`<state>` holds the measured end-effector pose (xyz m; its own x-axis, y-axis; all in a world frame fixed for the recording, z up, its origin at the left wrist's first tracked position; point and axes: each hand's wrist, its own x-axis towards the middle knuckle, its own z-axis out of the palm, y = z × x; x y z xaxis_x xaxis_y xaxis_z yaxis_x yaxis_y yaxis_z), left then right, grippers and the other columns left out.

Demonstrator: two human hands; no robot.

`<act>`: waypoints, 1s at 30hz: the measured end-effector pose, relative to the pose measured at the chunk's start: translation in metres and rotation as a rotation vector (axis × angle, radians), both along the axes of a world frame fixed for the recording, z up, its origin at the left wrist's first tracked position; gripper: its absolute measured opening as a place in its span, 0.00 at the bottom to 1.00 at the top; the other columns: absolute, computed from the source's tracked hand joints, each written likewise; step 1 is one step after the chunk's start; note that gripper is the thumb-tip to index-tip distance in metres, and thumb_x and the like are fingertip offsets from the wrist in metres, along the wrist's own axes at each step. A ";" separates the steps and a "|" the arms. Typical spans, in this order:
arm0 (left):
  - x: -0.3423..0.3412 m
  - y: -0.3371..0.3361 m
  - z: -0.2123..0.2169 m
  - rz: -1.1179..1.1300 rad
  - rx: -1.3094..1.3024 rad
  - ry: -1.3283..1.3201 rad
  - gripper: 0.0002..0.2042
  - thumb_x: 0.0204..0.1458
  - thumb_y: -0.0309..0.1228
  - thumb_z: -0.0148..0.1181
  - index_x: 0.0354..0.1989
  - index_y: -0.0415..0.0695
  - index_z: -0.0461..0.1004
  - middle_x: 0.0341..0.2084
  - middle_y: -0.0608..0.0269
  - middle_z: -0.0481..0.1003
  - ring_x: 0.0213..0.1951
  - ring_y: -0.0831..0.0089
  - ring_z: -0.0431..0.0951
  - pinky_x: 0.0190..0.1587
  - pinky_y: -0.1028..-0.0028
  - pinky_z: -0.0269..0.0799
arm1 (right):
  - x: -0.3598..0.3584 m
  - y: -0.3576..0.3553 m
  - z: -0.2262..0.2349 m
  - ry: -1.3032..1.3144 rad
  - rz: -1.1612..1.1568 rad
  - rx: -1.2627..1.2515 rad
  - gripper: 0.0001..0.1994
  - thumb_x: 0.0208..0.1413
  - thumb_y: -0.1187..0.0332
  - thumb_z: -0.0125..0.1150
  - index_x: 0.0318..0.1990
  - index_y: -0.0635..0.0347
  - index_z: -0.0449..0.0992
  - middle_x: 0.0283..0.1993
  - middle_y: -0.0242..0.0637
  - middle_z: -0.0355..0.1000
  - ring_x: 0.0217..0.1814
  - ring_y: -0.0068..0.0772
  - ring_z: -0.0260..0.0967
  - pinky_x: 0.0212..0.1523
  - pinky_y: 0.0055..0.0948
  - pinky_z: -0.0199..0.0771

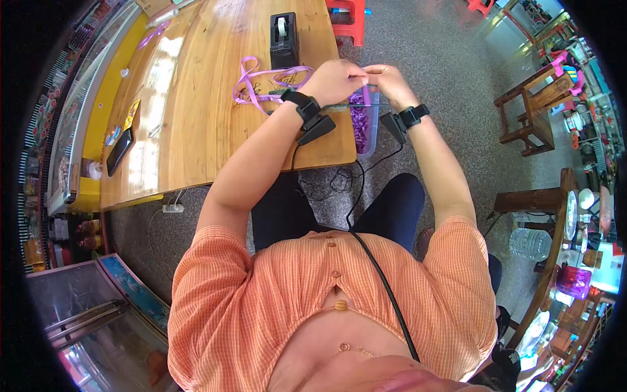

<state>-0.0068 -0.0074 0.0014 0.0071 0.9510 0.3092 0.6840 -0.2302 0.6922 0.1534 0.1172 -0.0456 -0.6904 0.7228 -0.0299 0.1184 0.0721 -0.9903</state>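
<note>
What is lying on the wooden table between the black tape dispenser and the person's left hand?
In the head view, a looped purple ribbon lies on the wooden table between the black tape dispenser and the left hand.

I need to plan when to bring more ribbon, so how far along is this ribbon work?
Done: a clear box at the table's edge already holds purple pieces. In hand: the left hand and right hand hold a purple ribbon piece above it. Left: loose ribbon lies on the table by the tape dispenser.
</note>
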 end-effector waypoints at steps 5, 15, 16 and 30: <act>-0.002 0.008 -0.016 -0.025 0.042 0.252 0.13 0.55 0.40 0.58 0.37 0.44 0.82 0.35 0.53 0.80 0.40 0.51 0.79 0.44 0.58 0.74 | 0.010 -0.002 -0.002 -0.077 0.000 -0.258 0.14 0.58 0.63 0.62 0.45 0.64 0.80 0.41 0.32 0.78 0.38 0.24 0.73 0.39 0.25 0.73; 0.005 0.013 -0.007 0.026 -0.103 0.378 0.15 0.56 0.45 0.56 0.38 0.48 0.82 0.35 0.56 0.80 0.43 0.52 0.79 0.47 0.54 0.72 | 0.035 -0.038 -0.042 0.271 0.144 -0.429 0.18 0.61 0.74 0.54 0.58 0.63 0.68 0.56 0.39 0.72 0.56 0.31 0.72 0.57 0.34 0.74; 0.003 0.013 -0.008 0.019 -0.115 0.364 0.15 0.57 0.46 0.54 0.39 0.50 0.82 0.37 0.56 0.81 0.45 0.51 0.78 0.48 0.52 0.72 | 0.036 -0.042 -0.043 0.272 0.146 -0.433 0.18 0.61 0.74 0.54 0.58 0.63 0.68 0.56 0.39 0.72 0.56 0.31 0.72 0.57 0.34 0.74; 0.000 0.014 -0.013 0.008 -0.113 0.354 0.16 0.57 0.48 0.53 0.39 0.52 0.82 0.39 0.58 0.81 0.47 0.52 0.78 0.48 0.50 0.71 | 0.038 -0.079 -0.044 0.183 0.148 -0.420 0.21 0.64 0.55 0.52 0.49 0.67 0.75 0.47 0.43 0.78 0.42 0.30 0.76 0.46 0.32 0.77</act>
<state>-0.0066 0.0069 -0.0119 0.0876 0.9794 0.1817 0.8871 -0.1597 0.4331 0.1916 0.0383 -0.0898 -0.8060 0.5681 -0.1664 -0.0420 -0.3353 -0.9412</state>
